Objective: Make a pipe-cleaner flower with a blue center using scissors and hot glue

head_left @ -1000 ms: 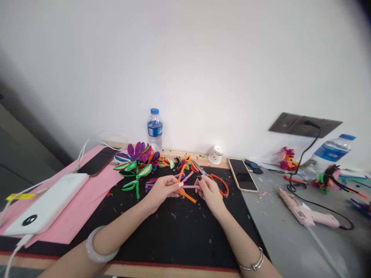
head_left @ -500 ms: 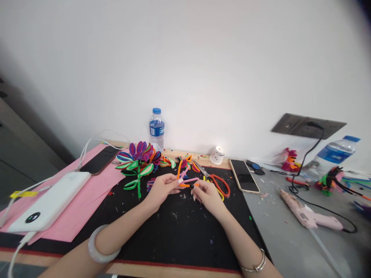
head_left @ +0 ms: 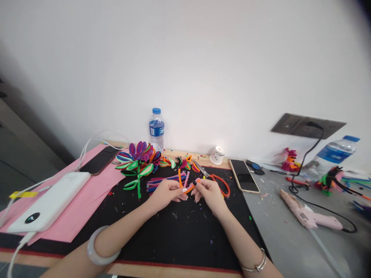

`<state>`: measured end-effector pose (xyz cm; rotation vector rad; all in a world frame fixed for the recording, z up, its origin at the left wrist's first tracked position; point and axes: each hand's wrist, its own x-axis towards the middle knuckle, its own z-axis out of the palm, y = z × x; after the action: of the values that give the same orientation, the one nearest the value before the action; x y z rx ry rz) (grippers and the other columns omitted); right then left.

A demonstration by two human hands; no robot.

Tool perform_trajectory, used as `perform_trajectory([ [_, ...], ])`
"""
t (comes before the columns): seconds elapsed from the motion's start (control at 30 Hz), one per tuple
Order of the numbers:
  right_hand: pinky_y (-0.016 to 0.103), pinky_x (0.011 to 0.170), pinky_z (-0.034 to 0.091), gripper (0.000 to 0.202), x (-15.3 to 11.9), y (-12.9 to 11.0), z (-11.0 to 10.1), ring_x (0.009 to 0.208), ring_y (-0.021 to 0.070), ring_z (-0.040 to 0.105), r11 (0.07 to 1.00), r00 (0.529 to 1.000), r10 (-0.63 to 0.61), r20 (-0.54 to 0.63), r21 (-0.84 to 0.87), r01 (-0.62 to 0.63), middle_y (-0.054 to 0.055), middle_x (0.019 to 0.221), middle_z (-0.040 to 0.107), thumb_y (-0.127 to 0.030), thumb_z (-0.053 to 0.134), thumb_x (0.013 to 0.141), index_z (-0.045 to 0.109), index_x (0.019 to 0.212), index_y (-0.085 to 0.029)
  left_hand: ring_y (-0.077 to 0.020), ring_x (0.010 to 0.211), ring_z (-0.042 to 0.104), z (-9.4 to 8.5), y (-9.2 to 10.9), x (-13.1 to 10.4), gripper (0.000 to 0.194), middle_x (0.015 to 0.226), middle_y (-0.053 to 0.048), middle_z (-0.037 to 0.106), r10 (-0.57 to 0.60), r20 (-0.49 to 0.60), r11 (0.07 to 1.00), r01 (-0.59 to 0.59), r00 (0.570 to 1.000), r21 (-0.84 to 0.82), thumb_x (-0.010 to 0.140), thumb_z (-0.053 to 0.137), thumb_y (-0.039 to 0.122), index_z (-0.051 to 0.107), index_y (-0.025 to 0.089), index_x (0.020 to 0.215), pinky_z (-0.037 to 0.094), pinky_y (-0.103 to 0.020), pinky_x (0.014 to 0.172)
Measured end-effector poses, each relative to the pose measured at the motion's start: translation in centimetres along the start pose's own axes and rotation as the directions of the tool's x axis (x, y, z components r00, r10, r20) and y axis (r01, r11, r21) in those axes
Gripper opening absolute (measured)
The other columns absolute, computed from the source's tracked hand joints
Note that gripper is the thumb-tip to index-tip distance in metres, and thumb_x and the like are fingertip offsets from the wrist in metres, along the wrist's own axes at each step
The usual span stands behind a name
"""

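Note:
My left hand (head_left: 169, 193) pinches an orange pipe cleaner (head_left: 180, 178) and a pink pipe cleaner (head_left: 186, 178), whose free ends point up. Close beside it, my right hand (head_left: 209, 193) is closed on the other part of the same strips, which curve between the two hands. Behind my left hand lies a bundle of purple, pink and blue pipe cleaners (head_left: 153, 183). Scissors with red-orange handles (head_left: 227, 186) rest behind my right hand, partly hidden. A many-coloured pipe-cleaner flower with green leaves (head_left: 139, 170) is to the left.
Along the wall are a water bottle (head_left: 156, 129) and a paper cup (head_left: 217, 155). A phone (head_left: 244, 175) and a pink glue gun (head_left: 310, 216) lie on the right. On the left, a white power bank (head_left: 50, 202) sits on pink sheets (head_left: 84, 216).
Both hands have moved slightly down toward me. The pink and orange strips now curve together between my fingers, and more of the purple bundle shows.

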<state>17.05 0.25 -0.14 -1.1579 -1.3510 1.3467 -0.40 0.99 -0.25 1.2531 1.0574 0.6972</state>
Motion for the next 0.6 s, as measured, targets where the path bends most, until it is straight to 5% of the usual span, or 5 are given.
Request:
perform_trajectory([
  [0.23, 0.019, 0.04, 0.044, 0.026, -0.14, -0.23, 0.24, 0.038, 0.0077, 0.052, 0.998, 0.999, 0.042, 0.03, 0.039, -0.043, 0.0, 0.052, 0.06, -0.036, 0.057, 0.073, 0.056, 0.061, -0.013, -0.0203, 0.065, 0.066, 0.01, -0.11, -0.19, 0.035, 0.07, -0.011, 0.07, 0.046, 0.135, 0.985, -0.067, 0.99, 0.159, 0.071, 0.055, 0.043, 0.059, 0.01, 0.064, 0.048, -0.024, 0.053],
  [0.6, 0.018, 0.037, 0.035, 0.03, -0.2, 0.27, 0.17, 0.033, 0.0061, 0.044, 0.996, 0.999, -0.042, 0.034, -0.073, 0.045, -0.003, 0.047, 0.055, -0.035, 0.052, 0.078, 0.049, 0.055, -0.016, -0.0161, 0.056, 0.063, -0.16, -0.18, -0.35, 0.033, 0.062, -0.007, 0.068, 0.064, 0.258, 0.981, -0.108, 0.964, 0.163, 0.073, 0.055, 0.043, 0.057, 0.01, 0.065, 0.045, -0.023, 0.05],
])
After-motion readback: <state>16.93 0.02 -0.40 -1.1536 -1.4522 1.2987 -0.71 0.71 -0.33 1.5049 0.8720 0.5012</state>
